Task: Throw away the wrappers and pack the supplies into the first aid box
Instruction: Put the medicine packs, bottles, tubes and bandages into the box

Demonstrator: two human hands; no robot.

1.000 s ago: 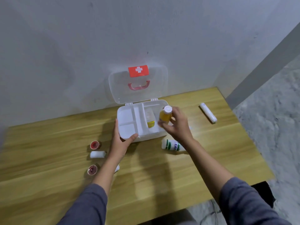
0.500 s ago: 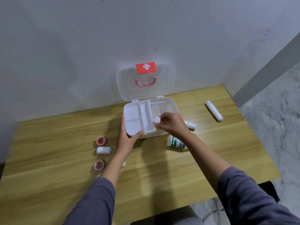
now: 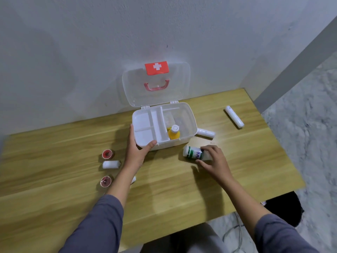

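The white first aid box (image 3: 191, 114) stands open at the back of the wooden table (image 3: 164, 194), its clear lid (image 3: 156, 88) leaning up against the wall. A yellow bottle (image 3: 174, 133) with a white cap stands in the box's right compartment. My left hand (image 3: 137, 152) grips the box's front left corner. In front of the box's right end, a white bottle with a green label (image 3: 191, 152) lies on its side. My right hand (image 3: 215, 161) has thumb and fingers closed around that bottle's right end.
Two red-cored tape rolls (image 3: 108, 154) (image 3: 105, 181) and a white gauze roll (image 3: 111, 164) lie left of my left arm, which half hides another white roll (image 3: 133, 179). A white roll (image 3: 206, 133) rests against the box's right side. A white tube (image 3: 234, 116) lies far right.
My right hand set the yellow bottle into the box's right compartment, let it go, then moved down to the green-labelled bottle on the table. My left hand stayed on the box.
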